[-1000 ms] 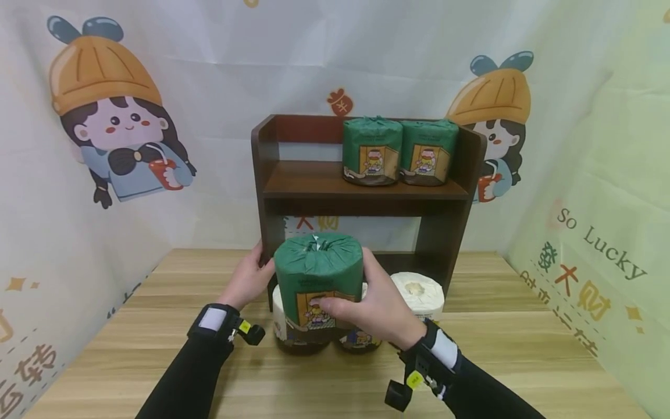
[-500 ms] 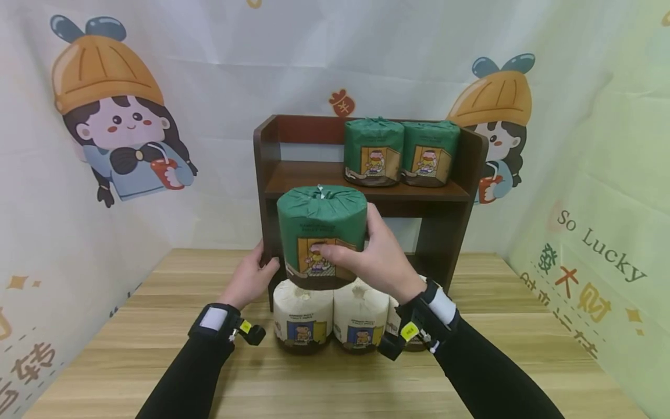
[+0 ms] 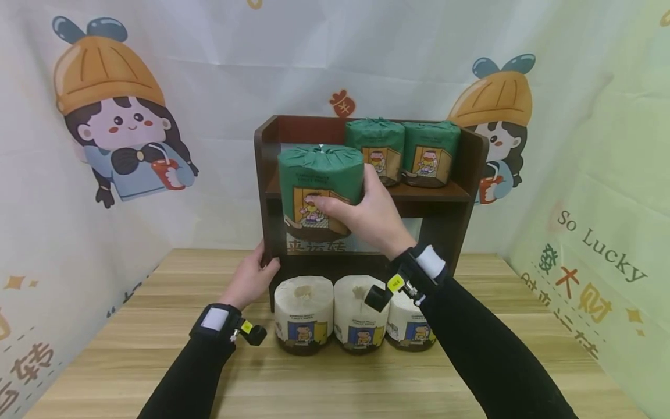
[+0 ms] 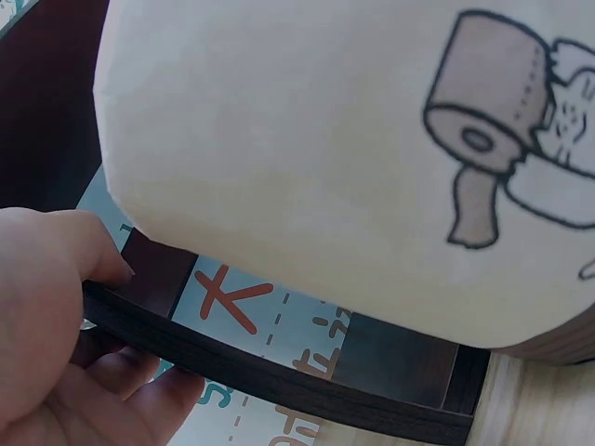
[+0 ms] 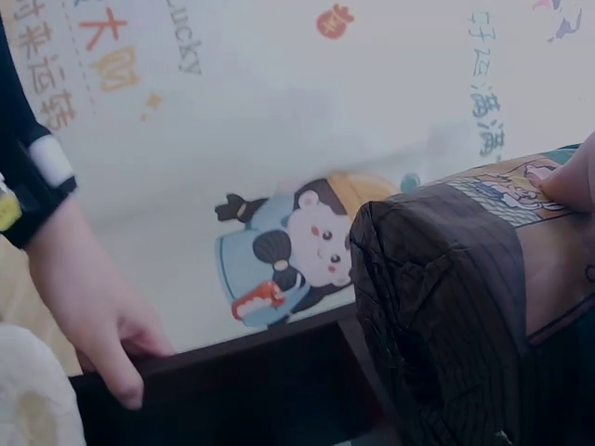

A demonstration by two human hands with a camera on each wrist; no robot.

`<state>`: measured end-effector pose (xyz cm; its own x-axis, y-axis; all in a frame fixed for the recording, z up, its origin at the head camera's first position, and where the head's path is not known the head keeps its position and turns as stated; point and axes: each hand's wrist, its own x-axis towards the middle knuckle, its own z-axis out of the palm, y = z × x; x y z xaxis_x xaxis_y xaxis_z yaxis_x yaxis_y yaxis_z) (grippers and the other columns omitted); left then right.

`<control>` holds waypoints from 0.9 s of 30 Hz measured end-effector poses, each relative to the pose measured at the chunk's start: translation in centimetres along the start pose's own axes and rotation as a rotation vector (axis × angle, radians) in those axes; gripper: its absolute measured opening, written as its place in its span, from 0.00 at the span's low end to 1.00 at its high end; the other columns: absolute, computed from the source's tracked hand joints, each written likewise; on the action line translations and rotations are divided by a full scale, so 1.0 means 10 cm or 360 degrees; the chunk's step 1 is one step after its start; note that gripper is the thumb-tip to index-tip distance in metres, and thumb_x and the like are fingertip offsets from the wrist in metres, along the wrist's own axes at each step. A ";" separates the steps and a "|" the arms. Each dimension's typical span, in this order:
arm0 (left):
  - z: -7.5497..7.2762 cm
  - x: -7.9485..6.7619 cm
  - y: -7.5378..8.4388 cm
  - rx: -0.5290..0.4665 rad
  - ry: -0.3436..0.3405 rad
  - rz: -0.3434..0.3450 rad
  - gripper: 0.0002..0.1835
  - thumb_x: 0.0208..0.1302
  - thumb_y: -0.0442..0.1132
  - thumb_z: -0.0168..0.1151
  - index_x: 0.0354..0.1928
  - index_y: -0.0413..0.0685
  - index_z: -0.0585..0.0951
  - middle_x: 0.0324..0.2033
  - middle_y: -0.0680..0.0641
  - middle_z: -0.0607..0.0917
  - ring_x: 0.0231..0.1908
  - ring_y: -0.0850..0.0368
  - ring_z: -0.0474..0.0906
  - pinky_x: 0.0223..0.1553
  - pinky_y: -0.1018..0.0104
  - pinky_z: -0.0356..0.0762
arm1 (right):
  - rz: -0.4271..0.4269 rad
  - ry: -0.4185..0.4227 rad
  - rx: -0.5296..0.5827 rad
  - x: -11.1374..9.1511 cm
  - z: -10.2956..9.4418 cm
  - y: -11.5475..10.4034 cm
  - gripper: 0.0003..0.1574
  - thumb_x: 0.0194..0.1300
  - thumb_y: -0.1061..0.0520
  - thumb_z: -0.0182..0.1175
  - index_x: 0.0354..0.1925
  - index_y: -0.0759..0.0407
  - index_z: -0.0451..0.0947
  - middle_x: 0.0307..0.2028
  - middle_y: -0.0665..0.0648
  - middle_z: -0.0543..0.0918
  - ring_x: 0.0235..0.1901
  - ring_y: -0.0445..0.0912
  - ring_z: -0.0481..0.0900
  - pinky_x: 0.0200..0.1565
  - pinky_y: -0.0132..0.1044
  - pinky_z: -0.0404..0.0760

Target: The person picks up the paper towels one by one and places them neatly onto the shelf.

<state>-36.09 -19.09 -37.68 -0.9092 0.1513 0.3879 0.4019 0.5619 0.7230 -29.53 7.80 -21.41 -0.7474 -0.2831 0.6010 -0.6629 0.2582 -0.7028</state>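
A green paper-wrapped toilet roll [image 3: 319, 169] is held upright by my right hand [image 3: 374, 215], thumb across its printed front. It hangs in front of the left part of the dark wooden shelf's [image 3: 314, 189] upper board; the right wrist view shows its brown base [image 5: 437, 307]. My left hand [image 3: 253, 279] grips the shelf's left side panel. In the left wrist view, thumb and fingers of the left hand [image 4: 65, 325] lie on either side of the panel edge [image 4: 270, 367]. Two more green toilet rolls stand on the upper board's right: one [image 3: 377, 137] partly hidden, the other [image 3: 430, 151] beside it.
Three cream-wrapped toilet rolls stand in a row before the shelf's foot: left [image 3: 303, 308], middle [image 3: 358, 320] and right [image 3: 410, 326], the last partly behind my right forearm. A wooden table [image 3: 293, 384] bears everything. A printed cloth [image 3: 225, 87] hangs behind.
My right hand has raised the green toilet roll from in front of the cream rolls to the height of the upper board. The left hand stays on the side panel.
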 end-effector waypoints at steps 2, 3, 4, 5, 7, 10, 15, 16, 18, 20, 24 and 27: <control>0.00 0.00 0.00 -0.0012 -0.0001 -0.0003 0.33 0.75 0.42 0.50 0.77 0.50 0.52 0.66 0.35 0.67 0.61 0.41 0.66 0.59 0.42 0.69 | 0.0012 0.0016 -0.0009 0.07 -0.01 0.00 0.50 0.56 0.36 0.69 0.68 0.51 0.57 0.54 0.49 0.73 0.47 0.42 0.74 0.48 0.47 0.79; 0.00 -0.01 0.00 -0.0019 -0.0003 -0.0002 0.33 0.75 0.42 0.50 0.77 0.50 0.52 0.66 0.35 0.67 0.61 0.41 0.66 0.59 0.42 0.69 | 0.0019 0.0025 -0.0008 0.10 -0.01 -0.01 0.51 0.57 0.36 0.69 0.68 0.51 0.57 0.54 0.49 0.72 0.48 0.42 0.74 0.49 0.47 0.78; 0.00 -0.01 0.00 -0.0023 -0.0005 -0.0005 0.33 0.75 0.42 0.50 0.77 0.50 0.52 0.66 0.36 0.66 0.61 0.42 0.66 0.59 0.42 0.68 | 0.0035 0.0035 -0.0014 0.13 -0.01 -0.01 0.51 0.56 0.35 0.68 0.68 0.51 0.56 0.55 0.49 0.72 0.49 0.41 0.74 0.49 0.47 0.78; 0.00 0.00 0.00 -0.0026 -0.0005 -0.0005 0.33 0.75 0.42 0.50 0.77 0.50 0.52 0.66 0.36 0.66 0.61 0.42 0.65 0.59 0.42 0.68 | 0.0052 0.0045 -0.0017 0.16 -0.01 -0.01 0.52 0.56 0.34 0.68 0.68 0.50 0.56 0.56 0.49 0.72 0.49 0.41 0.73 0.50 0.47 0.77; 0.00 0.00 0.00 -0.0026 -0.0005 -0.0004 0.34 0.75 0.42 0.50 0.78 0.51 0.52 0.67 0.36 0.66 0.61 0.42 0.65 0.59 0.42 0.68 | 0.0085 0.0068 -0.0024 0.20 -0.01 -0.01 0.53 0.55 0.32 0.68 0.68 0.50 0.56 0.56 0.49 0.70 0.50 0.41 0.72 0.51 0.48 0.76; 0.00 0.00 0.00 -0.0022 -0.0005 0.0003 0.34 0.75 0.43 0.50 0.78 0.51 0.51 0.67 0.36 0.66 0.61 0.43 0.65 0.59 0.43 0.68 | 0.0120 0.0103 -0.0052 0.25 -0.01 0.01 0.57 0.53 0.29 0.68 0.69 0.51 0.54 0.57 0.49 0.69 0.51 0.41 0.71 0.52 0.47 0.75; 0.00 -0.01 0.00 -0.0025 -0.0001 0.0011 0.34 0.75 0.41 0.50 0.77 0.49 0.52 0.66 0.35 0.66 0.61 0.42 0.65 0.59 0.42 0.68 | 0.0144 0.0126 -0.0117 0.33 0.02 0.07 0.59 0.53 0.29 0.68 0.69 0.54 0.53 0.57 0.51 0.68 0.51 0.41 0.70 0.52 0.47 0.76; 0.00 -0.01 0.00 -0.0025 -0.0001 0.0010 0.34 0.75 0.41 0.50 0.77 0.49 0.52 0.66 0.35 0.67 0.61 0.42 0.66 0.59 0.42 0.68 | 0.0152 0.0131 -0.0132 0.34 0.02 0.08 0.59 0.53 0.28 0.68 0.69 0.54 0.53 0.57 0.51 0.68 0.51 0.41 0.70 0.52 0.47 0.76; 0.01 -0.01 0.00 -0.0028 0.0002 0.0005 0.33 0.75 0.42 0.51 0.77 0.50 0.52 0.66 0.35 0.67 0.61 0.42 0.66 0.59 0.43 0.68 | 0.0174 0.0138 -0.0143 0.36 0.04 0.09 0.61 0.53 0.28 0.68 0.70 0.54 0.52 0.57 0.52 0.68 0.52 0.42 0.70 0.53 0.47 0.76; 0.01 -0.01 -0.01 -0.0034 0.0006 0.0016 0.33 0.75 0.41 0.50 0.77 0.50 0.53 0.66 0.35 0.67 0.61 0.42 0.66 0.59 0.42 0.68 | 0.0204 0.0156 -0.0133 0.38 0.05 0.09 0.64 0.51 0.27 0.68 0.71 0.53 0.49 0.58 0.53 0.68 0.52 0.42 0.70 0.53 0.47 0.76; 0.00 0.01 -0.01 -0.0030 0.0015 0.0025 0.32 0.76 0.41 0.50 0.77 0.50 0.54 0.65 0.35 0.68 0.60 0.42 0.67 0.59 0.42 0.69 | 0.0287 0.0186 -0.0148 0.41 0.06 0.09 0.69 0.50 0.24 0.67 0.72 0.52 0.43 0.59 0.55 0.68 0.53 0.44 0.70 0.55 0.48 0.76; 0.01 0.01 -0.01 -0.0017 0.0010 0.0023 0.33 0.75 0.42 0.50 0.77 0.50 0.53 0.65 0.35 0.69 0.60 0.43 0.67 0.58 0.42 0.69 | 0.0321 0.0206 -0.0263 0.43 0.07 0.10 0.69 0.51 0.22 0.64 0.74 0.54 0.43 0.63 0.57 0.64 0.56 0.46 0.67 0.57 0.49 0.75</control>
<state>-36.24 -19.11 -37.78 -0.9026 0.1539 0.4020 0.4161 0.5512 0.7232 -33.37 6.22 -19.76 -0.8570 -0.0934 0.5067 -0.4908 0.4474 -0.7477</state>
